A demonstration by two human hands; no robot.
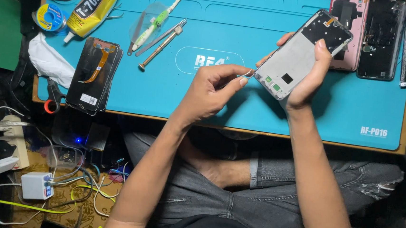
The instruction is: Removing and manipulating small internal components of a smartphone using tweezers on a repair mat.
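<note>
Head view, everything placed off the blue work mat [227, 35]. Right hand [310, 78] holds a stripped phone frame [296, 56] tilted above the mat's right half, gripped by its long edges with thumb on the far side and fingers wrapped along the near side. Left hand [211, 91] closed in a pinch on a thin metal tool [244, 75], its tip at the frame's lower left corner (tweezers or a pick, cannot tell which). Judgement on handling: the frame looks light, stiff and thin, with exposed small parts on its inner face, so probably fragile there and best taken by the side rails as it is now; smooth edges may be slippery. On the mat's left part lie a detached screen with orange flex cable [93, 75], a screwdriver [160, 46], a toothbrush [159, 18] and a yellow glue tube [94, 6]. At the mat's upper right corner, a pink phone back [350, 24] and a dark opened phone [380, 38]. Just off the mat's left edge, white cloth [49, 60] and red-handled scissors [51, 98]. Hard to make out: what the tool tip touches, the frame's far face, items cut off at the right border.
</note>
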